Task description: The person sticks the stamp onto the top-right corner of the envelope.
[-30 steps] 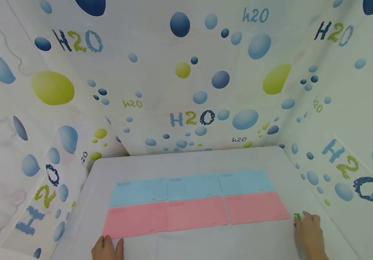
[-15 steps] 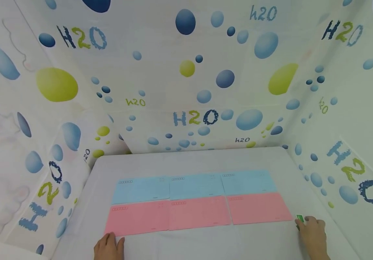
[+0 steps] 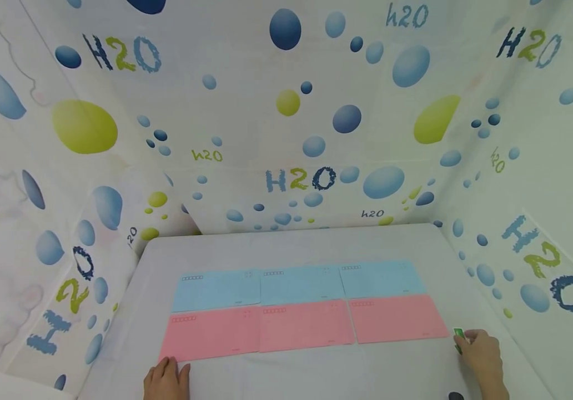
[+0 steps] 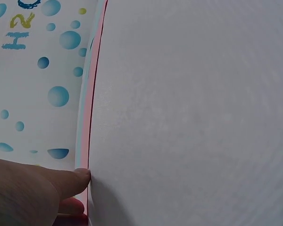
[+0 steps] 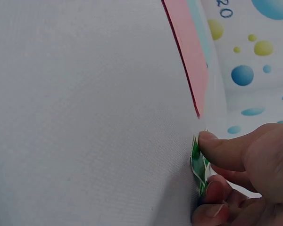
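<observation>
Six-box postcode marks show on the pink envelopes (image 3: 303, 326) and blue envelopes (image 3: 302, 286), which lie flat in two rows, blue behind pink. My left hand (image 3: 167, 380) rests at the front left corner of the left pink envelope (image 3: 211, 336), fingers extended and touching its edge. To the right of the rows, my right hand (image 3: 483, 355) pinches small green stamps (image 3: 459, 334) with white borders. In the right wrist view, several thin layers of the stamps (image 5: 198, 162) show between thumb and fingers, slightly bowed, close over the table. The hand covers part of them.
A white cloth covers the table (image 3: 316, 372). Walls with printed bubbles and "H2O" lettering enclose it at the back (image 3: 246, 133), left and right. A small black object (image 3: 456, 396) is cut off by the bottom edge, near my right forearm.
Green that showed on both sides of my right hand is now gathered between its thumb and fingers. The black object has come into view at the bottom. My left hand stays at the envelope corner.
</observation>
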Available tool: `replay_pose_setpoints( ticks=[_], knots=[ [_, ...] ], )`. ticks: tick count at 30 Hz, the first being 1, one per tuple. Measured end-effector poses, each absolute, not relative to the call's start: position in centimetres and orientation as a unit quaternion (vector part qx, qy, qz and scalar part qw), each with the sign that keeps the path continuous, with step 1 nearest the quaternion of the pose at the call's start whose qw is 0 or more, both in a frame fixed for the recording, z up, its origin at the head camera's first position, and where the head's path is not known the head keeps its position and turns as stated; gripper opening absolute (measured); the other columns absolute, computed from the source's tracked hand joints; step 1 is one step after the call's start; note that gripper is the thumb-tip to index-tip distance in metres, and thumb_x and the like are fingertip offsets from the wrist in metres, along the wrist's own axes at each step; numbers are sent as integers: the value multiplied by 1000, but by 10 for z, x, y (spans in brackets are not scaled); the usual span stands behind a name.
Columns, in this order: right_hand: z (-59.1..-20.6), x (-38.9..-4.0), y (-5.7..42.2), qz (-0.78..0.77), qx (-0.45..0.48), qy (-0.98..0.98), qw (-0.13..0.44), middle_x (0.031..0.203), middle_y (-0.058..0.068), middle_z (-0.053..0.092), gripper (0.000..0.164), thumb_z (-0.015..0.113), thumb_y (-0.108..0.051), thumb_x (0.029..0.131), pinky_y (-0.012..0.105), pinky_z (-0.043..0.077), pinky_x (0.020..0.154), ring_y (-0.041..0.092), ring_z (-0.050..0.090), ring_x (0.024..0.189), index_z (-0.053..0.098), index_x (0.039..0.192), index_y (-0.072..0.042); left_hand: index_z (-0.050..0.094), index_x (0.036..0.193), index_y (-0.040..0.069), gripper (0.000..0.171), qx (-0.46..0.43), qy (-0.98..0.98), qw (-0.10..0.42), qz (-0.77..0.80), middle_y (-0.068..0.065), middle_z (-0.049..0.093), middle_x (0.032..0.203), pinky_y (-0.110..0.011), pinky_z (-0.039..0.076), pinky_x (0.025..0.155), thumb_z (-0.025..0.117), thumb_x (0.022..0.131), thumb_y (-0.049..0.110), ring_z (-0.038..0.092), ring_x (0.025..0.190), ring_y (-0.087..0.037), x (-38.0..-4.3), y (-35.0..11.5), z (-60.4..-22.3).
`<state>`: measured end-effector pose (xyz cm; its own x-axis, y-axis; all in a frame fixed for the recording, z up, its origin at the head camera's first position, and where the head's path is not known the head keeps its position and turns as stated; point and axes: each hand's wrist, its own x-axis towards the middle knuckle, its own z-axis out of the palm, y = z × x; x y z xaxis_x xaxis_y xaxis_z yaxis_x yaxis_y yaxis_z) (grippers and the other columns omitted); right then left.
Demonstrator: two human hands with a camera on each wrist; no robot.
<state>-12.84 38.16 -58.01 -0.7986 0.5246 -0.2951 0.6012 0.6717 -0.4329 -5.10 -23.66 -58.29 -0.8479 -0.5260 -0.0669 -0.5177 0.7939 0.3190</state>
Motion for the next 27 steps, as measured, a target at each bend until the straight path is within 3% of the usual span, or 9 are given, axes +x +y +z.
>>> replay_pose_setpoints(
  ticks=[7, 16, 27],
  knots=[
    [-579, -130, 388, -267, 298, 914, 69, 110, 37, 52, 48, 61, -21, 88, 47, 48, 73, 48, 52, 100, 47, 116, 16, 53, 118, -16, 48, 269, -948, 9, -171, -31, 51, 123, -59, 34, 104, 60, 88, 21, 41, 119, -51, -51, -238, -584],
    [-583, -134, 390, -293, 323, 897, 71, 107, 32, 56, 42, 58, -20, 90, 32, 48, 62, 38, 57, 91, 48, 116, 12, 54, 117, -17, 47, 265, -950, 17, -165, -32, 53, 121, -59, 35, 103, 61, 88, 20, 43, 116, -51, -50, -237, -582],
    [-572, -133, 384, -340, 321, 884, -13, 108, 27, 58, 42, 53, -26, 93, 25, 47, 55, 24, 60, 79, 49, 120, 6, 54, 118, -15, 48, 281, -945, 9, -167, -30, 51, 124, -61, 35, 103, 60, 89, 22, 41, 118, -51, -52, -237, -583]
  ],
)
